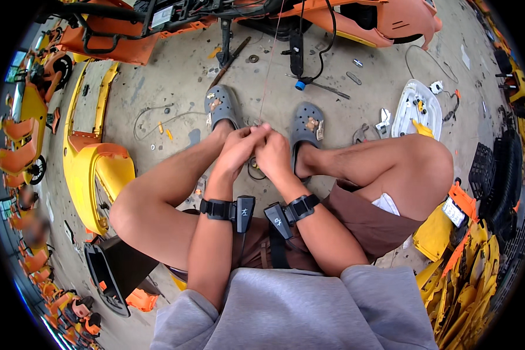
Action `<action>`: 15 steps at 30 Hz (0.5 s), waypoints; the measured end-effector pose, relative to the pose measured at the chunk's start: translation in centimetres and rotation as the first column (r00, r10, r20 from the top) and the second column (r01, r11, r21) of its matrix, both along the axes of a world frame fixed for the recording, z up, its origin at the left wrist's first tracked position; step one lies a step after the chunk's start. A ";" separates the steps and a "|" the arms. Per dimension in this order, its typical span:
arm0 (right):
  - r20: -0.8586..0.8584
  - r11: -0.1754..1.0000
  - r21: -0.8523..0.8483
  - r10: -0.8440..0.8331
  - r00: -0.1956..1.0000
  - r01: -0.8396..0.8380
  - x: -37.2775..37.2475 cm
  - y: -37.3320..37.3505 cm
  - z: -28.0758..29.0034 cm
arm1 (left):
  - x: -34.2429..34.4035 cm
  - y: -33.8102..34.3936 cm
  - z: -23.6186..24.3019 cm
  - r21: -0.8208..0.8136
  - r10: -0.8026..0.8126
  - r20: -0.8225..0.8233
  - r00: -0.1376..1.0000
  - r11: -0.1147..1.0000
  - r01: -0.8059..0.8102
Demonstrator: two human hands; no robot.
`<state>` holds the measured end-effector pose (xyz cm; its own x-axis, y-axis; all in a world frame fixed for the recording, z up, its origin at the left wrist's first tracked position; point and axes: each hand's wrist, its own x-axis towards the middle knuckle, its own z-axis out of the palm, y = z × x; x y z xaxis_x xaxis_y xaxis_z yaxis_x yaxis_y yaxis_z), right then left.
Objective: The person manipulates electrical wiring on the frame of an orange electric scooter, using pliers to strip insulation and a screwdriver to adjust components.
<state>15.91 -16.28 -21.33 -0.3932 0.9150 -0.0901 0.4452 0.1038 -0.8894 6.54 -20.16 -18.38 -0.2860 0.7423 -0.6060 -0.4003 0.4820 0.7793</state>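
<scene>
Between my knees, my left hand (239, 149) and my right hand (273, 154) are pressed together, fingers closed in a pinch. A thin reddish wire (270, 64) runs taut from the scooter frame at the top down to the fingertips of both hands. Its end, and any small piece pinched with it, are mostly hidden by the fingers. Below the hands a dark loop of cable (255, 169) shows near the floor. The scooter body (385, 23), orange with a black frame, stands across the far side.
A white plastic shell (413, 111) with small parts lies at right. Yellow scooter panels (99, 175) lie at left, more are piled (461, 291) at lower right. A black connector on a cable (296, 52) hangs from the scooter. A metal rod (230, 63) and loose wire (139, 119) lie around.
</scene>
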 end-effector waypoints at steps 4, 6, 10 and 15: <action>-0.051 0.992 -0.128 -0.017 0.999 0.010 0.1 -0.1 -0.3 | 0.6 -0.4 -1.4 0.084 0.011 0.029 1.000 0.996 -0.013; -0.077 0.993 -0.114 -0.025 0.997 0.016 0.3 -0.4 -0.1 | 1.0 -0.8 -2.1 0.153 0.064 0.111 0.992 0.985 -0.081; -0.073 1.000 -0.025 -0.020 0.997 0.018 0.5 -0.8 -0.2 | 1.2 -1.1 -2.6 0.143 0.109 0.192 0.975 0.980 -0.138; -0.073 1.000 0.010 -0.021 0.997 0.021 0.4 -1.0 -1.2 | 0.6 -1.5 -3.3 0.107 0.051 0.242 0.969 0.991 -0.078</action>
<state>16.33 -17.27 -22.55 -0.3790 0.9240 -0.0518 0.3817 0.1051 -0.9183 7.16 -21.63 -21.65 -0.1933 0.7954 -0.5744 -0.6083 0.3622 0.7062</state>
